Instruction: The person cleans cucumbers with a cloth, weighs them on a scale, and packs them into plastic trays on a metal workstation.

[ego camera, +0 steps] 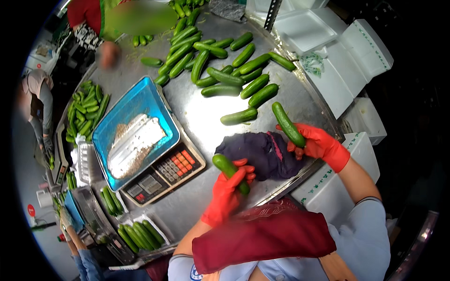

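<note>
My left hand (228,193), in a red rubber glove, holds a green cucumber (225,165) near the table's front edge. In my right hand (316,142), gloved the same way, is another cucumber (288,124), tilted. A dark crumpled cloth (246,147) with a pink strip lies between and behind the hands. Beyond it, many loose cucumbers (225,77) spread over the metal table (207,140). Left of my left hand stands a digital scale (175,168) with a blue pan (168,123), wet inside, no cucumber on it.
White trays of cucumbers (140,235) lie at the lower left. A heap of small cucumbers (84,109) is beyond the scale. Foam boxes (334,77) stand along the right. A co-worker's hand (108,54) is at the far side; other people work at left beside more scales.
</note>
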Demonstrator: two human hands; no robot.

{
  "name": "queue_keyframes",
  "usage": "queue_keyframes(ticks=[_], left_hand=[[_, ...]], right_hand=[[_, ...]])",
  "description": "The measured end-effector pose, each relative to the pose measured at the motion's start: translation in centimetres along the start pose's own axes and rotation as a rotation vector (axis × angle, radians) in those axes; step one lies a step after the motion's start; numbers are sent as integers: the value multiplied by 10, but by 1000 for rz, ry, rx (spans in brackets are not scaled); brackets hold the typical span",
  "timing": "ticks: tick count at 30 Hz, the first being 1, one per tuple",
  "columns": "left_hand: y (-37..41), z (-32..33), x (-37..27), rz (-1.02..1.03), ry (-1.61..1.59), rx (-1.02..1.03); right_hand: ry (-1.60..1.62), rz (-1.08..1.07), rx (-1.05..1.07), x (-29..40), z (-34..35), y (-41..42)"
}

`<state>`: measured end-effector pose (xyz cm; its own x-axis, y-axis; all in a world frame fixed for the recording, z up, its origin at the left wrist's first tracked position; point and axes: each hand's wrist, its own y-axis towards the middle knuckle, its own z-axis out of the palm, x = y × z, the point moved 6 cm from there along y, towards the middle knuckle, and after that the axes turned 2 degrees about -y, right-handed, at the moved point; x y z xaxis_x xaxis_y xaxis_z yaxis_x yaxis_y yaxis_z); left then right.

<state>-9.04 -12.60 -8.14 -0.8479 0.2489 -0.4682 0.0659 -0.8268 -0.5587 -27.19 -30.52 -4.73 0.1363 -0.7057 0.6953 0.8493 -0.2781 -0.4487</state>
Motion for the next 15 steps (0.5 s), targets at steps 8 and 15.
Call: queue_keyframes(ticks=[8,15], left_hand=[[29,-8,-1,44,-61,-36],[47,-21,3,-5,-31,-61]], right_hand=[[438,50,133,-56,51,42],[-1315,116,-408,-71,75,30]])
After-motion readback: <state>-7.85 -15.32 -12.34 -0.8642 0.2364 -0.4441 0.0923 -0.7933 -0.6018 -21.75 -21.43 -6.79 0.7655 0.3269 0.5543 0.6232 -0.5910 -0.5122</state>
